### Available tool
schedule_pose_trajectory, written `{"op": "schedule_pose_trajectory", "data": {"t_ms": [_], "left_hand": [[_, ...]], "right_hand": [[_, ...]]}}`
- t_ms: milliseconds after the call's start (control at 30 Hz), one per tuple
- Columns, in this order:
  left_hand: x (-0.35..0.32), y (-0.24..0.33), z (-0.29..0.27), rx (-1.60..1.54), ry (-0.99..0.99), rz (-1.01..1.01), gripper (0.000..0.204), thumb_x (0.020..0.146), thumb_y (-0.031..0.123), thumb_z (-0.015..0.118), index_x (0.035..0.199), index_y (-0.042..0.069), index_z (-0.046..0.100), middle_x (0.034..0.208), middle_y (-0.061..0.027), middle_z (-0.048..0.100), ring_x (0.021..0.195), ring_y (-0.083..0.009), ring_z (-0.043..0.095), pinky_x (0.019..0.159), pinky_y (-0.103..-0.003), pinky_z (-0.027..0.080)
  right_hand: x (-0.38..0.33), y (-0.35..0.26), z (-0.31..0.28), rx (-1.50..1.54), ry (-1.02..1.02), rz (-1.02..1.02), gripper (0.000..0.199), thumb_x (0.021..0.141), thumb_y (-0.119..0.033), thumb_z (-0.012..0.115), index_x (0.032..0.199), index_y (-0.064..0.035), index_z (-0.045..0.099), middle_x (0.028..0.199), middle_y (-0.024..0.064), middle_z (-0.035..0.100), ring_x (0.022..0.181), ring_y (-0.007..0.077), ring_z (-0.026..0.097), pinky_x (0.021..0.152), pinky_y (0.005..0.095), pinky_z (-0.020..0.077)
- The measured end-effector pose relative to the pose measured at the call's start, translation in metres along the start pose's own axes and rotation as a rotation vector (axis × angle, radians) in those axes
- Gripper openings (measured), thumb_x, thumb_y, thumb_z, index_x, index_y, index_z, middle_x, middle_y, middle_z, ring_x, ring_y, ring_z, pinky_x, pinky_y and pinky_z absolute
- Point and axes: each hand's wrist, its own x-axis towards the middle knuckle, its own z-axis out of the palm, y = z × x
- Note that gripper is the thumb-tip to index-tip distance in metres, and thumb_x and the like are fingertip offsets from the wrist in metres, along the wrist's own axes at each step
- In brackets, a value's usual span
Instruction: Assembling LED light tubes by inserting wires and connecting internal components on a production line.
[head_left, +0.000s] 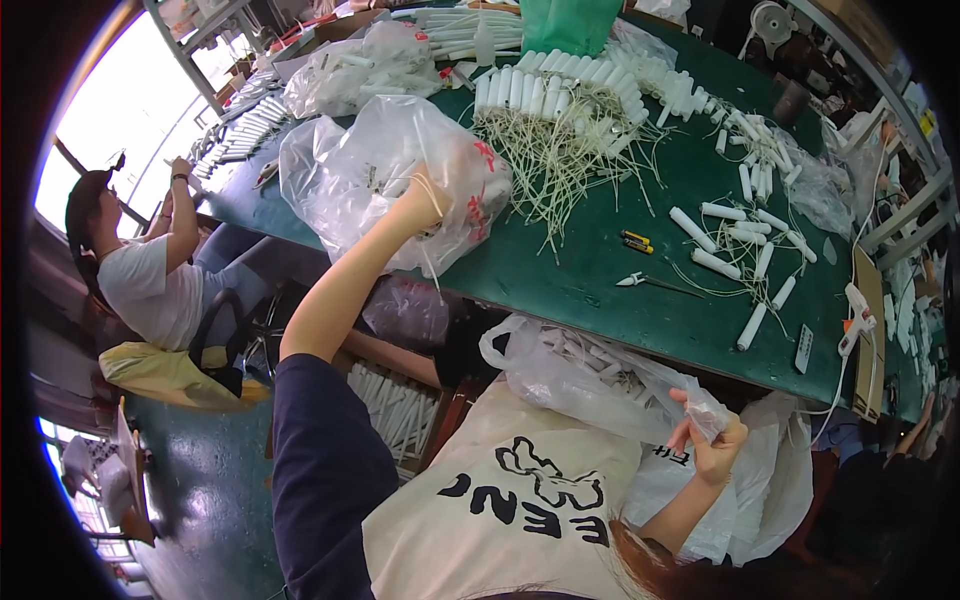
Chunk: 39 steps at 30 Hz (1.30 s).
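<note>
Two clear plastic bags are in hand. The left hand (418,200) is closed on the gathered plastic of the upper bag (385,170), which sits on the green table (590,270) near its front edge, at about eleven o'clock in the view. The right hand (712,440) pinches the twisted neck of the lower bag (580,380), at about five o'clock, below the table edge; it seems to hold white tubes, though the plastic blurs them.

On the table lie dozens of white tubes (560,85), one tangle of pale wires (560,160), one yellow-black tool (636,241) and one white glue gun (856,315). One other person (150,270) sits at nine o'clock, beside a bright window. The floor is green.
</note>
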Motion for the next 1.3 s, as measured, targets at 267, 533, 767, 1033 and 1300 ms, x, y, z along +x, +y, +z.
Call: {"op": "schedule_pose_trajectory", "data": {"t_ms": [267, 533, 767, 1033, 1300], "left_hand": [[0.009, -0.061, -0.041, -0.111, -0.360, -0.165, 0.046, 0.069, 0.007, 0.058, 0.113, -0.003, 0.050, 0.107, -0.0287, 0.057, 0.098, -0.0388, 0.057, 0.081, -0.040, 0.046], [0.034, -0.001, -0.161, -0.201, -0.190, -0.565, 0.078, 0.059, 0.020, 0.071, 0.130, 0.008, 0.040, 0.111, -0.0216, 0.058, 0.101, -0.0310, 0.058, 0.086, -0.036, 0.045], [0.043, -0.016, -0.185, -0.065, -0.137, -0.613, 0.072, 0.058, 0.025, 0.067, 0.125, 0.012, 0.047, 0.104, -0.0179, 0.062, 0.091, -0.0263, 0.062, 0.080, -0.034, 0.047], [0.061, -0.017, -0.214, -0.101, 0.131, -0.370, 0.064, 0.059, 0.030, 0.067, 0.114, 0.000, 0.053, 0.093, -0.0142, 0.063, 0.079, -0.0203, 0.063, 0.073, -0.030, 0.048], [0.095, 0.050, -0.259, -0.287, 0.318, -0.303, 0.065, 0.062, 0.011, 0.069, 0.120, -0.003, 0.044, 0.106, -0.0120, 0.054, 0.096, -0.0188, 0.054, 0.082, -0.029, 0.045]], "right_hand": [[-0.001, 0.002, -0.002, -0.005, 0.002, 0.004, 0.018, 0.081, 0.004, 0.053, 0.096, 0.0098, 0.060, 0.097, 0.0291, 0.062, 0.047, 0.0171, 0.059, 0.037, 0.0232, 0.0426], [0.001, 0.003, -0.003, -0.006, -0.005, -0.002, 0.016, 0.083, 0.003, 0.053, 0.095, 0.0103, 0.061, 0.095, 0.0289, 0.063, 0.047, 0.0175, 0.058, 0.037, 0.0239, 0.0431], [0.001, 0.003, -0.003, -0.013, -0.011, -0.015, 0.015, 0.083, 0.003, 0.053, 0.094, 0.0101, 0.061, 0.093, 0.0277, 0.064, 0.047, 0.0173, 0.058, 0.037, 0.0240, 0.0431], [0.001, 0.001, -0.001, -0.026, 0.012, -0.013, 0.014, 0.083, 0.003, 0.054, 0.092, 0.0099, 0.062, 0.091, 0.0261, 0.064, 0.047, 0.0158, 0.057, 0.038, 0.0238, 0.0437], [-0.001, 0.003, -0.004, -0.028, 0.017, 0.017, 0.015, 0.083, 0.003, 0.053, 0.094, 0.0103, 0.060, 0.096, 0.0285, 0.063, 0.044, 0.0174, 0.059, 0.037, 0.0243, 0.0435]]}}
